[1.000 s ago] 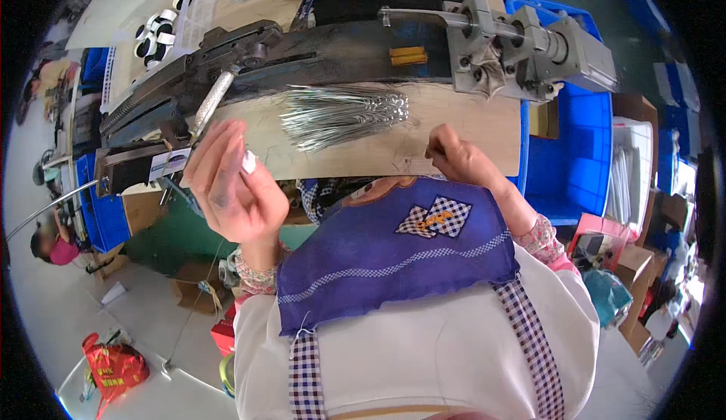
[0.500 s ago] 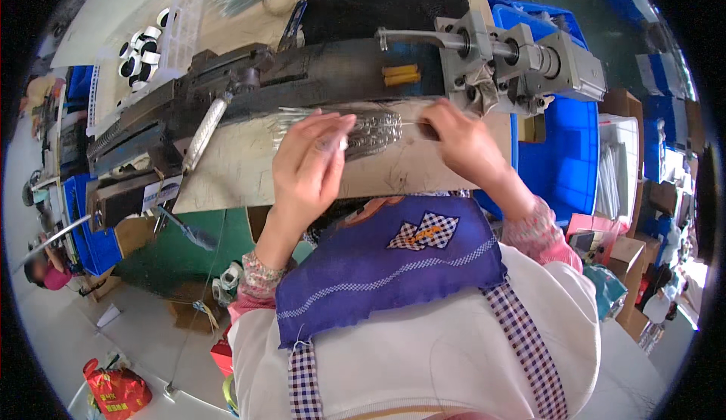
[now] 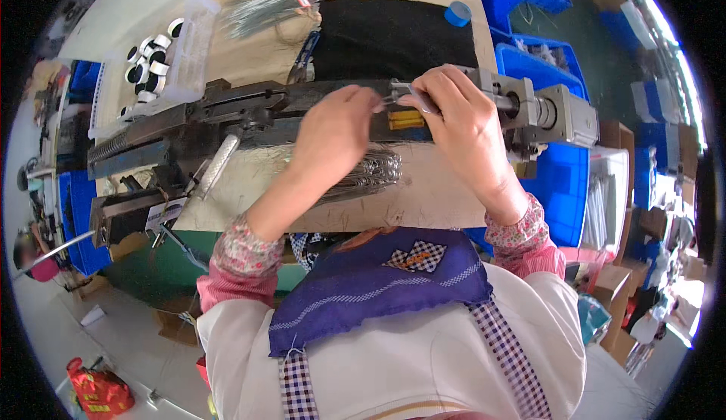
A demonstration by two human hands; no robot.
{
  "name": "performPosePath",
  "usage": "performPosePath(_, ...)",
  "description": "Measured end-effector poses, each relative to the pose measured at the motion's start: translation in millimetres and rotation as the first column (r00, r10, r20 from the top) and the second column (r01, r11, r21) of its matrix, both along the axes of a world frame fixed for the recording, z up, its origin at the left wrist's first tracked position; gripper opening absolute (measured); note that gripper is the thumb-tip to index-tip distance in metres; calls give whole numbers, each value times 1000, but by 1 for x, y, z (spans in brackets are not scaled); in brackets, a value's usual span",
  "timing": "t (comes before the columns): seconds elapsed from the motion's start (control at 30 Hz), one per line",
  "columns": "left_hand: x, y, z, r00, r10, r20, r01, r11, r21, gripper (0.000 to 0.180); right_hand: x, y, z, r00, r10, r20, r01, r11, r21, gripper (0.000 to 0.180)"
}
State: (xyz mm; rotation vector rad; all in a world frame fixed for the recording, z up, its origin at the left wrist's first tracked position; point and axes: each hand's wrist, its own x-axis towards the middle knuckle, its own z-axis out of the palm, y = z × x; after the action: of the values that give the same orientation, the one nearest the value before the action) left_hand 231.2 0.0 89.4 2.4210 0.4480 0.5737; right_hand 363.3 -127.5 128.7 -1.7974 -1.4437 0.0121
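Observation:
Both my hands are above the dark metal bench machine [image 3: 302,94], at the end of its spindle. My left hand [image 3: 336,129] has its fingertips pinched together beside the spindle tip; what they hold, if anything, is too small to make out. My right hand [image 3: 463,117] closes over the spindle's front end, thumb and fingers around a small shiny piece [image 3: 425,101] whose kind I cannot tell. Below them lies a bundle of thin metal wires with looped ends [image 3: 374,170], partly hidden by my left forearm. Two yellow pieces [image 3: 405,119] sit on the machine between my hands.
A grey motor block [image 3: 571,116] ends the machine at right, beside blue bins [image 3: 563,193]. A lever with a silver-wrapped handle [image 3: 215,164] juts out at left. Behind are a black mat [image 3: 386,38], blue tape roll [image 3: 457,14], pliers [image 3: 304,57], straight wires [image 3: 265,11] and black-and-white rolls [image 3: 150,64].
Both hands have moved up and away from the wire bundle to the spindle end, drawing closer together. More of the bundle's looped end shows now.

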Motion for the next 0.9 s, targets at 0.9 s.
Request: performPosePath(0.9,-96,8,-40,806,481,344,491,-221,-843,53,-9,114,-31,877,474,-81,-478,877,-44,20)
